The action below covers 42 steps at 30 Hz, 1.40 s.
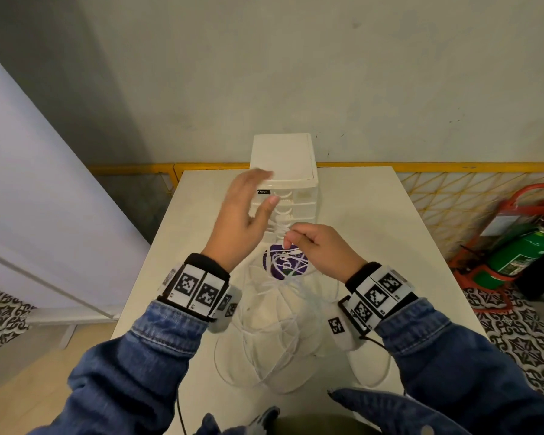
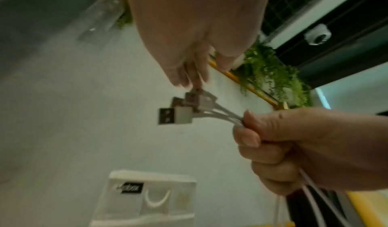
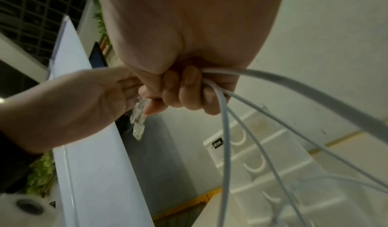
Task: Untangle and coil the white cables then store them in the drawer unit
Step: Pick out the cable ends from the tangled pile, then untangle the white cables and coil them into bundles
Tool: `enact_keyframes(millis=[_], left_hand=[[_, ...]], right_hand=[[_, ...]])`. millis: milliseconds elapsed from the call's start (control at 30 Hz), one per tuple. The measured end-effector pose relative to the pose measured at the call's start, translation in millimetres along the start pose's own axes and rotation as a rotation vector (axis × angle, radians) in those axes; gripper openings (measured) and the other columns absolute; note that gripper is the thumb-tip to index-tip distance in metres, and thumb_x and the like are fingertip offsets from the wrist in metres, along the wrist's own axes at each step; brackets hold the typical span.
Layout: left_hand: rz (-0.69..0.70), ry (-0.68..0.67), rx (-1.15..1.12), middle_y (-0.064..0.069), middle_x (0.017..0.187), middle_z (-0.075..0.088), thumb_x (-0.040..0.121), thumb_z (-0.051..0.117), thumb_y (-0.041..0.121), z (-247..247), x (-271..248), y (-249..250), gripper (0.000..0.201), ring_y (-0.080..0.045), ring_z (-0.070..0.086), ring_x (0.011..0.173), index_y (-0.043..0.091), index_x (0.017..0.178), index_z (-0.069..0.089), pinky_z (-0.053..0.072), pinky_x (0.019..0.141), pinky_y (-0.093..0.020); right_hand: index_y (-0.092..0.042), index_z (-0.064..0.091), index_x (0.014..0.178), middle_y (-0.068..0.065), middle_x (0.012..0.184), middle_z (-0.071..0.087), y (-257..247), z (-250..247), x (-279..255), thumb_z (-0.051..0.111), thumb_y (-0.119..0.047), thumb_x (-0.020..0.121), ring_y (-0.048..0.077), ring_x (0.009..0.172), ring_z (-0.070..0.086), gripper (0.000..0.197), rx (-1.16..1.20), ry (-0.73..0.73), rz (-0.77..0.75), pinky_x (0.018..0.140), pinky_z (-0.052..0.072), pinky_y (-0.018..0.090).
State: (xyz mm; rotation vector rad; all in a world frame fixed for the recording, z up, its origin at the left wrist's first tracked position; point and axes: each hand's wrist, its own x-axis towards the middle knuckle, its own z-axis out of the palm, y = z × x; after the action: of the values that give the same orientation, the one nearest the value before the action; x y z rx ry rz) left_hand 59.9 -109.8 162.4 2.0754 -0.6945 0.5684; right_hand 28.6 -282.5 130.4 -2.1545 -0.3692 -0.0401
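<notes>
Right hand grips white cables

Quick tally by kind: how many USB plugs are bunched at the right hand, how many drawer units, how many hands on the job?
USB plugs: 3
Drawer unit: 1
Hands: 2, the left hand and the right hand
Total: 6
</notes>
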Motion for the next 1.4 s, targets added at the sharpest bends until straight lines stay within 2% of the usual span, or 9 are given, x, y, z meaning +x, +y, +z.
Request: enact_keyframes(millis=[133, 367, 500, 667, 867, 1033, 1167, 1300, 1400], left_hand=[[0.006, -0.354, 0.049, 0.001, 0.072, 0.065, 0.1, 0.036, 0.034, 6, 6, 13, 0.039, -0.014, 0.061, 0.072, 0.011, 0.091, 0.066, 0.048, 0.075, -0.031], [-0.197, -0.539, 0.171, -0.008, 0.052, 0.049, 0.085, 0.049, 0.064, 3, 12, 14, 0.07, -0.016, 0.043, 0.049, -0.003, 0.064, 0.06, 0.034, 0.055, -0.033], [-0.268, -0.321, -0.087, 0.006, 0.048, 0.024, 0.086, 0.059, 0.046, -12, 16, 15, 0.052, -0.009, 0.024, 0.045, 0.015, 0.048, 0.04, 0.023, 0.049, -0.024], [-0.231, -0.264, -0.089, 0.008, 0.05, 0.041, 0.091, 0.055, 0.037, -22, 21, 15, 0.045, -0.006, 0.039, 0.05, 0.022, 0.049, 0.05, 0.03, 0.054, -0.022], [-0.203, -0.199, -0.081, 0.005, 0.056, 0.05, 0.097, 0.049, 0.032, -18, 18, 8, 0.042, -0.005, 0.046, 0.055, 0.01, 0.061, 0.054, 0.036, 0.06, -0.017], [-0.271, -0.05, -0.208, 0.002, 0.055, 0.039, 0.098, 0.048, 0.03, -19, 20, 16, 0.043, -0.004, 0.036, 0.05, 0.015, 0.059, 0.043, 0.033, 0.055, -0.018], [-0.269, -0.074, -0.268, 0.003, 0.055, 0.037, 0.099, 0.047, 0.029, -20, 21, 23, 0.042, -0.004, 0.034, 0.05, 0.009, 0.062, 0.045, 0.033, 0.055, -0.019], [-0.245, -0.099, -0.271, 0.004, 0.055, 0.036, 0.098, 0.047, 0.03, -15, 18, 28, 0.043, -0.006, 0.034, 0.052, 0.015, 0.058, 0.042, 0.032, 0.056, -0.022], [-0.275, 0.056, -0.139, 0.002, 0.055, 0.036, 0.099, 0.046, 0.032, -24, 19, 24, 0.042, -0.009, 0.035, 0.053, 0.019, 0.058, 0.041, 0.032, 0.054, -0.022]], right_hand=[[-0.012, 0.067, 0.088, 0.003, 0.085, 0.071, -15, -9, 7, 0.047, -0.02, 0.096, 0.017, 0.077, 0.064, 0.023, -0.075, 0.027, -0.11, 0.073, 0.047, 0.029], [-0.015, 0.045, 0.096, -0.004, 0.08, 0.063, -7, -15, 5, 0.067, -0.021, 0.083, 0.008, 0.071, 0.061, 0.026, 0.073, 0.046, -0.085, 0.066, 0.047, 0.022], [-0.022, 0.044, 0.119, -0.004, 0.122, 0.054, 30, -2, -5, 0.08, -0.039, 0.065, 0.007, 0.112, 0.052, 0.068, 0.034, 0.092, -0.006, 0.096, 0.041, 0.025], [-0.032, 0.043, 0.119, -0.009, 0.107, 0.049, 52, 21, -18, 0.079, -0.048, 0.063, 0.002, 0.094, 0.048, 0.068, 0.051, 0.326, 0.028, 0.08, 0.038, 0.009], [-0.017, 0.057, 0.1, 0.002, 0.098, 0.063, 68, 43, -26, 0.041, -0.071, 0.077, 0.006, 0.09, 0.06, 0.061, 0.497, 0.287, 0.118, 0.085, 0.043, 0.02], [-0.02, 0.058, 0.091, -0.004, 0.091, 0.057, 73, 55, -38, 0.048, -0.043, 0.09, 0.006, 0.088, 0.054, 0.026, 0.026, 0.561, -0.085, 0.08, 0.043, 0.019], [-0.018, 0.061, 0.105, -0.006, 0.104, 0.063, 73, 66, -31, 0.053, -0.037, 0.089, -0.008, 0.092, 0.056, 0.026, 0.108, 0.246, 0.076, 0.082, 0.047, 0.025], [-0.027, 0.042, 0.136, -0.014, 0.127, 0.052, 70, 74, -17, 0.072, -0.044, 0.075, 0.0, 0.113, 0.049, 0.07, 0.067, -0.125, 0.183, 0.099, 0.039, 0.022], [-0.021, 0.057, 0.121, -0.004, 0.102, 0.067, 69, 73, -17, 0.061, -0.036, 0.087, 0.006, 0.089, 0.061, 0.038, -0.034, -0.123, 0.135, 0.086, 0.047, 0.025]])
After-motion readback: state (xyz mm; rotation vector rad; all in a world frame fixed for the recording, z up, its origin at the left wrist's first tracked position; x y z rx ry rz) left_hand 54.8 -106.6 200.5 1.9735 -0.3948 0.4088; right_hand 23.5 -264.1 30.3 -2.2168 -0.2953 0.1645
